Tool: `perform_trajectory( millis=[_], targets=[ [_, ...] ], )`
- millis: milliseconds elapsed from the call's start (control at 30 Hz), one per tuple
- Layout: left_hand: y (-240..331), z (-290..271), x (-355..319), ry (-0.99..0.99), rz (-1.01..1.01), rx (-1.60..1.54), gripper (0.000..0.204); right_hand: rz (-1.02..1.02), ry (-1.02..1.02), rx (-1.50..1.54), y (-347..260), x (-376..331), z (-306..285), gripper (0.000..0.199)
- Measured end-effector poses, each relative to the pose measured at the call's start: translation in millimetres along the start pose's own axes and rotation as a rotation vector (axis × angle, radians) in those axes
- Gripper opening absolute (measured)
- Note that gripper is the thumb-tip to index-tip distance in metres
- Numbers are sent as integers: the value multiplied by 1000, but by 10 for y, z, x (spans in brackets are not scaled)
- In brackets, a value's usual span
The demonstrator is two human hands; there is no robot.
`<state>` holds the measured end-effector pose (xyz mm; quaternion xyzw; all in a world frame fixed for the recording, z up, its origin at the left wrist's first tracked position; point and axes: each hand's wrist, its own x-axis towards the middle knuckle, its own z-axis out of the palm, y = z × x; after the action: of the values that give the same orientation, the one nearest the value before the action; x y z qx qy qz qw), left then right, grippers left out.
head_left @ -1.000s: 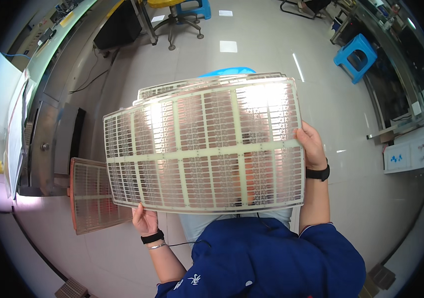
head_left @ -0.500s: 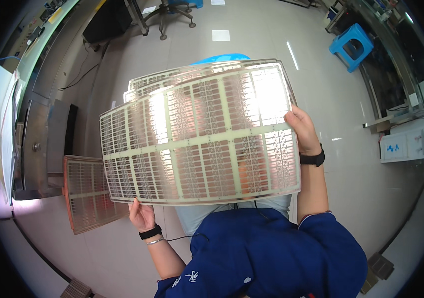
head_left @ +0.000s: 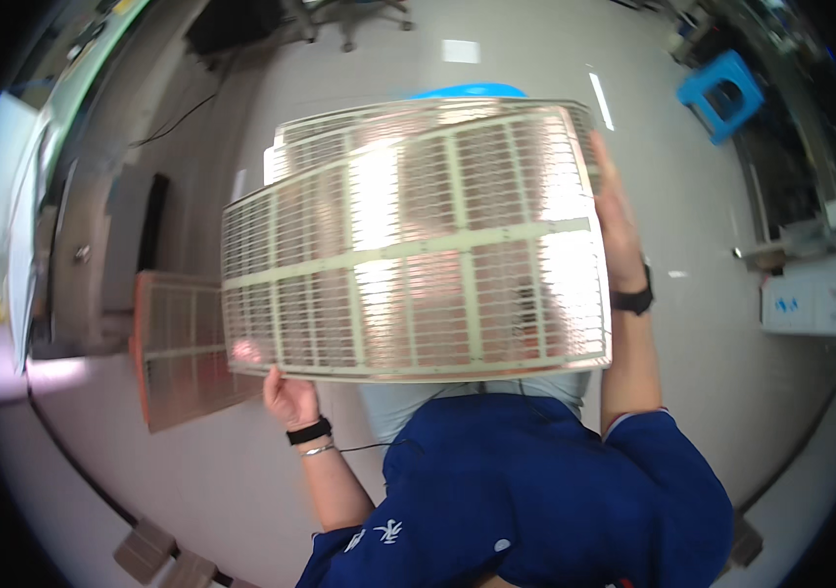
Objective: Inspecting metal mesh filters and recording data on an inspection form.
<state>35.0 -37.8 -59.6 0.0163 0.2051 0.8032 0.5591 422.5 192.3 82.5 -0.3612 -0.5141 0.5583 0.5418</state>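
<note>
A large rectangular circuit board panel point(head_left: 408, 245), shiny copper with pale green strips, is tilted up in front of me. My left hand point(head_left: 289, 397) pinches its lower edge near the left corner. Along the right edge lies my right hand point(head_left: 618, 220), slightly blurred, its fingers stretched upward and partly hidden behind the panel. More similar panels point(head_left: 315, 125) show behind its top edge. Beneath them a blue stool point(head_left: 472, 91) peeks out; most of it is covered.
Another panel with an orange-brown rim point(head_left: 192, 348) leans low at the left, beside a metal cabinet point(head_left: 80, 255). A blue stool point(head_left: 721, 95) stands at the far right, near a white box point(head_left: 810, 304). A wheeled chair base point(head_left: 349, 24) is at the back.
My right hand's fingers have straightened and slid up along the panel's edge. My left hand keeps its pinch at the lower edge. The whole view has shifted a little.
</note>
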Motion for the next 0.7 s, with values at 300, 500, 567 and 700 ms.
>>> perform_trajectory(
  millis=[300, 500, 567, 700],
  targets=[
    [-41, 55, -14, 99, 57, -142, 37, -167, -337, -292, -528, 73, 359, 19],
    [-32, -467, -63, 282, 216, -171, 45, -741, -679, -641, -444, 306, 1276, 26],
    [-54, -471, -137, 384, 248, -89, 62, -766, -767, -692, -270, 256, 1612, 26],
    [-117, -631, -359, 342, 163, -122, 85, -896, -954, -803, -5, 46, 2368, 21]
  ],
)
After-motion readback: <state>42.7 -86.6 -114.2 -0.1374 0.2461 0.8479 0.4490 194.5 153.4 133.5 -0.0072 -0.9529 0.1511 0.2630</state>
